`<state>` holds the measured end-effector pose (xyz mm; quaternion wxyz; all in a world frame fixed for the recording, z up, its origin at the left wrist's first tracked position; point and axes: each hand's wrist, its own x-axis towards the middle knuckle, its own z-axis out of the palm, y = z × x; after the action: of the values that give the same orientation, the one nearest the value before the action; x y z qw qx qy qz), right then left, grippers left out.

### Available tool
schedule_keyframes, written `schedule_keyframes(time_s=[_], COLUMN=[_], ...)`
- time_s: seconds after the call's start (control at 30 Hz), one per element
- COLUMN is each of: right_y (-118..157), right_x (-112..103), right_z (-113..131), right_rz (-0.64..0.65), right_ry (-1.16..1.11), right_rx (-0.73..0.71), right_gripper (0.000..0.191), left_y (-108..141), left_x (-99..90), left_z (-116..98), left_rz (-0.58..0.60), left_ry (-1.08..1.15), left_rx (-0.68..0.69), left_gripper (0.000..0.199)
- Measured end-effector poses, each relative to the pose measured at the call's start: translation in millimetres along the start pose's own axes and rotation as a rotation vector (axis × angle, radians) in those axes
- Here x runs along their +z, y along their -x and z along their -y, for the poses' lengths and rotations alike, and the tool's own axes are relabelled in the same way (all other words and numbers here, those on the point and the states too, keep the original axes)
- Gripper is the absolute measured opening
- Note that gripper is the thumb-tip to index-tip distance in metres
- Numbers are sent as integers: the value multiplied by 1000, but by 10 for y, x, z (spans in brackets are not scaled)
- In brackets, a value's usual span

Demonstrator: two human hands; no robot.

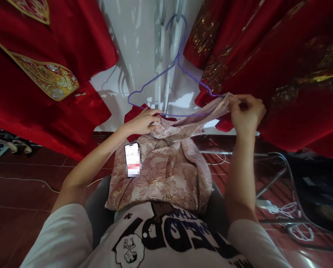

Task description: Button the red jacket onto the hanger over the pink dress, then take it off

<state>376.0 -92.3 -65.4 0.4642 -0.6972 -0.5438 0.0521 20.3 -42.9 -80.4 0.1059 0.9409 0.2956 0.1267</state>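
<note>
A pale pink garment with a shiny gold pattern (169,175) lies across my lap, its upper edge raised toward a purple wire hanger (155,79). My left hand (148,121) pinches the cloth near the hanger's lower left part. Out to the right, my right hand (249,111) grips the other end of that edge, pulling it up beside the hanger's right corner. The hanger's bottom bar runs along the stretched cloth, and its hook points up. On the garment's left side rests a lit phone (132,160).
Red garments with gold embroidery hang at the left (51,78) and right (281,74). Behind the hanger is a pale wall (138,44). A metal-framed dark chair or rack (291,175) and white cables (300,230) are at the right, over a red tiled floor (24,193).
</note>
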Motion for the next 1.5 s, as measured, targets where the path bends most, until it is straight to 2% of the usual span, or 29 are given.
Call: schedule_keyframes(time_s=[0.1, 0.2, 0.3, 0.37, 0.5, 0.6, 0.67, 0.77, 0.87, 1.0, 1.1, 1.17, 1.23, 1.33, 1.5], right_y=[-36, -76, -91, -85, -67, -63, -56, -41, -47, -110, -159, -177, -184, -180, -167], right_x=[140, 338, 479, 511, 464, 400, 365, 340, 363, 437, 469, 482, 499, 530, 551], right_z=[178, 328, 386, 381, 358, 373, 392, 410, 396, 320, 259, 233, 217, 201, 194], right_rz=[-113, -14, 5, 0, 2, 25, 6, 2, 31, -39, -22, -29, -77, -125, -110], right_ry=[6, -33, 53, 72, 10, 13, 26, 53, 99, 45, 5, -7, -20, -23, -25], right_rx=[-147, -236, -239, -241, -233, -220, -235, -237, -195, -267, -312, -324, -334, -347, -351], right_gripper=[11, 14, 17, 20, 24, 23, 23, 22, 25, 33, 30, 29, 31, 35, 36], left_y=[-22, -51, -72, -67, 37, 195, 301, 407, 443, 432, 378, 320, 267, 250, 389], left_x=[-7, -10, -19, -27, -20, 35, 95, 195, 264, 251, 171, 121, 110, 191, 426], left_z=[-22, -86, -119, -60, 295, 635, 815, 985, 1077, 1153, 1183, 1200, 1225, 1279, 1352], left_rz=[13, -8, -131, -291, -704, -944, -1019, -1026, -1072, -1174, -1170, -1153, -1153, -1207, -1237], left_ry=[24, 53, 124, 169, 176, 190, 245, 348, 423, 535, 604, 630, 673, 784, 1053], left_rx=[13, -11, -92, -220, -522, -685, -781, -851, -810, -610, -455, -404, -391, -413, -569], left_gripper=[13, 12, 16, 19, 18, 21, 23, 21, 19, 23, 34, 40, 47, 56, 53])
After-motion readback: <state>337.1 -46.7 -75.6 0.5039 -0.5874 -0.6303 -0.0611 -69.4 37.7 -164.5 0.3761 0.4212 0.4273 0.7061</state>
